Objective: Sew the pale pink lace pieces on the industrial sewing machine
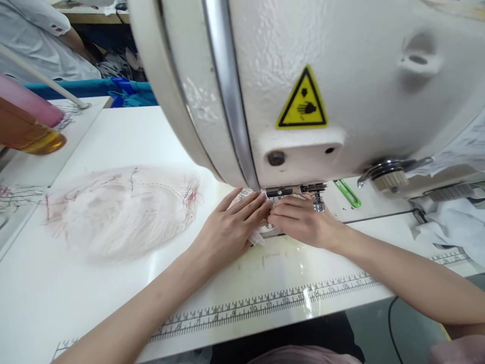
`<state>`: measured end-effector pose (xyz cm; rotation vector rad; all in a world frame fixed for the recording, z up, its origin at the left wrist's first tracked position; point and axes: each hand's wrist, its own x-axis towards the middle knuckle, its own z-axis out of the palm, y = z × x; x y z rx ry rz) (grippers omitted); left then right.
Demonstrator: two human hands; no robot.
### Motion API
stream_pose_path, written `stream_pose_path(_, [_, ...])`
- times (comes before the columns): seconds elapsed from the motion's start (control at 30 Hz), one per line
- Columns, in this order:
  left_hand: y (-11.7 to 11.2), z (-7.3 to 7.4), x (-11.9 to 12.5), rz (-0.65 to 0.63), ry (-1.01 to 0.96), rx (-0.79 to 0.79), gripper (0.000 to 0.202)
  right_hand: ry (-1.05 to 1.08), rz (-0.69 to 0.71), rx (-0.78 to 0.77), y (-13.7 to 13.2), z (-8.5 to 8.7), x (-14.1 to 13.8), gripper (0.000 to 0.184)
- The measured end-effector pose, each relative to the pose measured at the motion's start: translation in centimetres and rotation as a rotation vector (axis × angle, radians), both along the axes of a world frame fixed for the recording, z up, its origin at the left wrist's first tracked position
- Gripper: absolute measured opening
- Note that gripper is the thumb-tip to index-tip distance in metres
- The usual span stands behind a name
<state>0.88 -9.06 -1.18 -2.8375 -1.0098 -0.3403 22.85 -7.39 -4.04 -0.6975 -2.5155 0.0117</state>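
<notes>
Cloth (256, 238) pressed under flat left hand (235, 222), nothing gripped | right hand (303, 221) curled, grip cannot be told | cloth at its nine o'clock, long axis hidden

Head-worn camera, close in, looking forward and down

The single view sits above the near edge of the glossy white flat tabletop (125, 136), close to the cream-white rounded painted sewing machine (352, 101), which fills the upper right; the bare left hand (229, 227) and bare right hand (305, 221) fall near mid-frame.
</notes>
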Motion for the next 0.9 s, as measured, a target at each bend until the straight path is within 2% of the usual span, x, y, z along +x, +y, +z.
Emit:
stream_pose_path(0.17, [-0.1, -0.1, 0.1, 0.029, 0.002, 0.004, 0.059, -0.011, 0.003, -0.012, -0.1, 0.2, 0.1, 0.025])
stream_pose_path(0.33, [-0.2, -0.1, 0.3, 0.034, 0.024, 0.014, 0.050, -0.030, -0.112, 0.046, -0.2, 0.5, 0.4, 0.027])
stream_pose_path(0.5, [-0.4, -0.2, 0.5, 0.046, 0.012, 0.003, 0.048, -0.028, -0.103, 0.051, 0.1, 0.6, 0.6, 0.024])
stream_pose_path(0.67, [-0.5, 0.0, 0.8, 0.083, 0.011, -0.020, 0.049, -0.080, -0.189, 0.200, -0.1, 1.5, 0.6, 0.021])
stream_pose_path(0.9, [-0.5, -0.2, 1.1, 0.119, 0.013, -0.028, 0.050, -0.128, -0.237, 0.240, -0.4, 2.0, 0.7, 0.022])
